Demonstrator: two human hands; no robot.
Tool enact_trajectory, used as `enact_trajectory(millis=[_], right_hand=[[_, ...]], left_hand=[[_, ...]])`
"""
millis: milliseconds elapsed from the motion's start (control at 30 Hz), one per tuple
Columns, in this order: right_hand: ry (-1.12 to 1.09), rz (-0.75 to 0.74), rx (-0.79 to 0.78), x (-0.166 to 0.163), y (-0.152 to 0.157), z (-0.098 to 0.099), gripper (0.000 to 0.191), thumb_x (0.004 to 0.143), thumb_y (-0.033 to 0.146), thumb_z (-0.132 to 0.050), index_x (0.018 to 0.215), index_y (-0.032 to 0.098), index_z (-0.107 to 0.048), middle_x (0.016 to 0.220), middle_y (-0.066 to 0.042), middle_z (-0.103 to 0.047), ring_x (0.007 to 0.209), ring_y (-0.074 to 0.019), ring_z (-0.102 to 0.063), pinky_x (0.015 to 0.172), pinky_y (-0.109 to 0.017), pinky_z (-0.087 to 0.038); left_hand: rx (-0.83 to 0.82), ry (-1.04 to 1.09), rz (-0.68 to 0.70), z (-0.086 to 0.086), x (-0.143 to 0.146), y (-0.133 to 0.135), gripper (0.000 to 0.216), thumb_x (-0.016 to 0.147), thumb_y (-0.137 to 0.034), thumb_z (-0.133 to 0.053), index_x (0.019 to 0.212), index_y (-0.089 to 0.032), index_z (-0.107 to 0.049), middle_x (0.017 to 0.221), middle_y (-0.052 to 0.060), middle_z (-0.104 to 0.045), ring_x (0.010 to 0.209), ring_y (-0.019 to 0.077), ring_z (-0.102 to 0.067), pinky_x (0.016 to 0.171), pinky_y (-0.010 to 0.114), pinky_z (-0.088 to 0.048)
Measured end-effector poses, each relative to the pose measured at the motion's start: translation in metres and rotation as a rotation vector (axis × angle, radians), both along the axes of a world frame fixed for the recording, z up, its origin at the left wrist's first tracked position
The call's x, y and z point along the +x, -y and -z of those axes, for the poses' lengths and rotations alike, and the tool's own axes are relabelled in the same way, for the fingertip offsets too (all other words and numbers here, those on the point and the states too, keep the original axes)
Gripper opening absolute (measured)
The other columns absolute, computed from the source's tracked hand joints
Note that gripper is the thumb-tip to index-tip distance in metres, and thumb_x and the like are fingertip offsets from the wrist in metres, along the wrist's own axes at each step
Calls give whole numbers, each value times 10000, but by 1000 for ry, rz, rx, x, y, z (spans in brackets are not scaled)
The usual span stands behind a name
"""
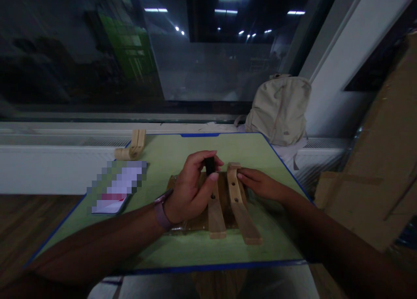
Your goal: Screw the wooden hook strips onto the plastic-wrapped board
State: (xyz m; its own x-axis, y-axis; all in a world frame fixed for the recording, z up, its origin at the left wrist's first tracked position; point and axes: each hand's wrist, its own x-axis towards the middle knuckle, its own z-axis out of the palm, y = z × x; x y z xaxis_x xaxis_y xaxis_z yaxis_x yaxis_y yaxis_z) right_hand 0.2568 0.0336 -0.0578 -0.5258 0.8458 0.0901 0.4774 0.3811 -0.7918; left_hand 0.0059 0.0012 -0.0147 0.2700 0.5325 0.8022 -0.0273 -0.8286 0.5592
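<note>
My left hand [192, 186], with a watch [163, 210] on its wrist, is closed around a small black block-like object [210, 165]. Below that hand lies a curved wooden piece [216, 218] with a dark hole; its upper part is hidden behind my fingers. Beside it, to the right, is a second curved wooden piece [243, 216] with two dark holes and a bent far end. My right hand [262, 185] grips this second piece near its bent end, from the right side. Both pieces rest on a brown, shiny, tape-like packet [192, 224].
The light green table [163, 151] has a blue edge. A phone-like flat object [110, 203], partly blurred out, lies at left. More curved wooden pieces [135, 145] stand at the back left corner. A beige backpack [282, 110] leans by the window; cardboard [378, 160] stands at right.
</note>
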Motion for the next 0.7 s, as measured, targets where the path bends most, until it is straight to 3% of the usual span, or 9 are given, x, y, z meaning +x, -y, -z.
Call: enact_trajectory(millis=[133, 300, 533, 700], right_hand=[[8, 1, -19, -1, 1, -4, 502, 1011, 604, -429, 1101, 208, -724, 1088, -108, -753, 1101, -297, -677, 1063, -513, -492], [0, 7, -40, -3, 4, -10, 482, 1011, 599, -435, 1103, 226, -726, 1090, -98, -761, 1083, -291, -687, 1052, -502, -508], [13, 26, 4, -3, 3, -8, 482, 1009, 599, -439, 1078, 223, -732, 1098, -87, -765, 1062, -273, -693, 1037, -475, -521], [28, 21, 5, 0, 1, -5, 496, 1001, 620, -435, 1037, 229, -737, 1037, -82, -767, 988, -265, -694, 1044, -487, -516]], left_hand=[[123, -35, -78, -4, -1, -3, 478, 889, -137, -690, 1315, -258, -511, 1123, 65, -580, 1031, 177, -600, 916, 336, -527], [176, -109, -244, -10, -2, -1, 400, 902, -193, -702, 1283, -263, -602, 1053, 52, -532, 986, 177, -555, 847, 312, -518], [167, -139, -223, -10, -4, 2, 522, 950, -184, -617, 1455, -263, -509, 1127, 75, -590, 1046, 188, -574, 915, 338, -529], [18, -39, -76, 1, -2, 1, 595, 1014, -187, -480, 1576, -282, -311, 1251, 106, -626, 1063, 191, -624, 972, 381, -527]])
